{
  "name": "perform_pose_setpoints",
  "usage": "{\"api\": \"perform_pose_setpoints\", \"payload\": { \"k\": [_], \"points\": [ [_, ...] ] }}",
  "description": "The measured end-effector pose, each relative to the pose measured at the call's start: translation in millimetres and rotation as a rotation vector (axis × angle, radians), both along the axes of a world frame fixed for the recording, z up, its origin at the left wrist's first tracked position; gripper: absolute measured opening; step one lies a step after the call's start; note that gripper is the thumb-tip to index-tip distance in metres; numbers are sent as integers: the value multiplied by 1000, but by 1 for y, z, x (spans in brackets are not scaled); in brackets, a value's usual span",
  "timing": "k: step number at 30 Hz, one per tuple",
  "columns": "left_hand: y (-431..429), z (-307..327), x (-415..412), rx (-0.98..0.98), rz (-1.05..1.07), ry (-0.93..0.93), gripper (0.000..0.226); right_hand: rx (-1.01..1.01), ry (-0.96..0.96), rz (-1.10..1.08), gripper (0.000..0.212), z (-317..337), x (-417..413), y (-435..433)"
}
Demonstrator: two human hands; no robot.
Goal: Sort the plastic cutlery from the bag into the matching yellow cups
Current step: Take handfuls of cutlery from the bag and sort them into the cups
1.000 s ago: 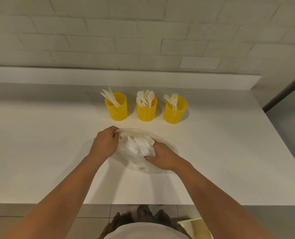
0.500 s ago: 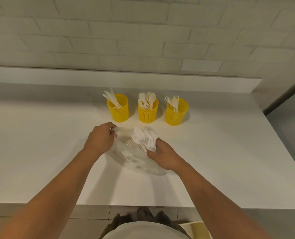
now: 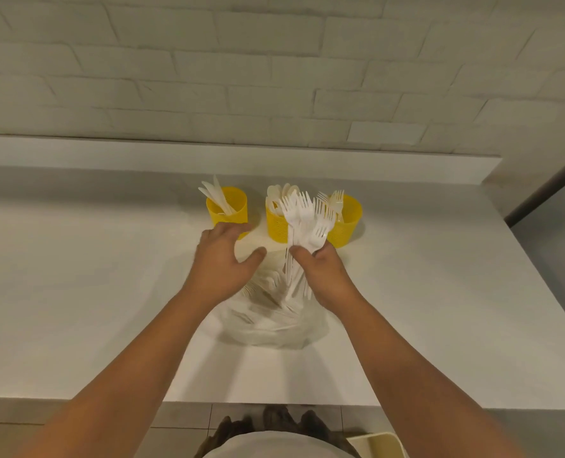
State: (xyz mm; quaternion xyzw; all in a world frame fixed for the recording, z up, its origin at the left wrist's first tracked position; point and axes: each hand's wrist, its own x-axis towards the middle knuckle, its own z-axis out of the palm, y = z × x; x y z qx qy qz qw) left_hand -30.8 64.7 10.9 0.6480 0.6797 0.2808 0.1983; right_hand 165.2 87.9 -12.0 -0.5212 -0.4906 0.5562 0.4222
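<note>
Three cups (image 3: 280, 223) in a row behind the bag (image 3: 274, 325) (on the counter (image 3: 92, 292)).

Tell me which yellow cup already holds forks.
The rightmost cup: pronged forks stand in it, like the bunch the right hand grips. The middle cup holds spoons, the left cup knives.

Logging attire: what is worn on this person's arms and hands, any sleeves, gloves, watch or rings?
Nothing visible. The left hand and right hand are ungloved and ringless; the left forearm and right forearm are bare to the frame edge, no sleeves or watch. A white top shows at the bottom edge.
</note>
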Motion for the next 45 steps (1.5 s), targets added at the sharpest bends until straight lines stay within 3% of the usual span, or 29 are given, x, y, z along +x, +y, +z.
{"api": "perform_pose_setpoints", "payload": {
  "k": [3, 7, 10, 12, 18, 25, 32, 36, 45],
  "points": [
    [-1, 9, 32, -1, -53, -293, 46, 21, 41, 3, 32, 4, -4, 10],
    [2, 0, 53, -138, -25, -506, 36, 41, 46, -29, 38, 4, -6, 13],
    [6, 0, 54, -277, -3, -913, 26, -7, 118, 61, 33, 1, -1, 11],
    [6, 4, 55, -305, -53, -1014, 24, -30, 177, 139, 29, 1, 2, 8],
    [11, -2, 53, -192, 93, -965, 20, -60, 219, 152, 31, 2, 1, 5],
    [19, -3, 51, -152, 95, -878, 14, -86, 230, 195, 34, 4, 2, 11],
    [32, -1, 48, -209, 105, -1003, 24, -66, 141, 258, 34, 15, 0, 24],
    [37, -3, 53, -282, 162, -1087, 18, -111, 198, 178, 30, 11, -2, 28],
    [42, -11, 70, -187, 178, -923, 24, -204, 391, 80, 31, 0, 2, 36]
  ]
}}
